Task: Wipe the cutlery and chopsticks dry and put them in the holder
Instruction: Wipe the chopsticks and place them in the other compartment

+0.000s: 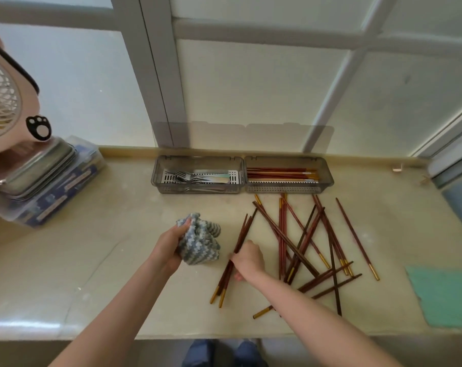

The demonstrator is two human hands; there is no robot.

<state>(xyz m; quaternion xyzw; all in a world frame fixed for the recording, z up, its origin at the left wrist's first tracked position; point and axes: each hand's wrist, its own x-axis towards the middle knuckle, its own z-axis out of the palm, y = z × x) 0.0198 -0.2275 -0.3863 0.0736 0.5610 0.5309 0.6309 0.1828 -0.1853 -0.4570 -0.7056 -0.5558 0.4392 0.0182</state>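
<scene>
The right hand [247, 258] closes around a few red-brown chopsticks [233, 256] lying on the desk [118, 260]. Just left of it, the left hand [170, 243] grips a bunched blue-and-white cloth [199, 241]. Loose chopsticks [306, 239] lie scattered to the right. Farther back, the holder [241, 176] has forks [195, 177] in its left compartment and chopsticks in its right.

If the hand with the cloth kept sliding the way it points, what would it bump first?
Probably the holder, at its fork compartment. The left hand, gripping the cloth, points up toward it, with bare counter between. Depth is hard to judge.
</scene>
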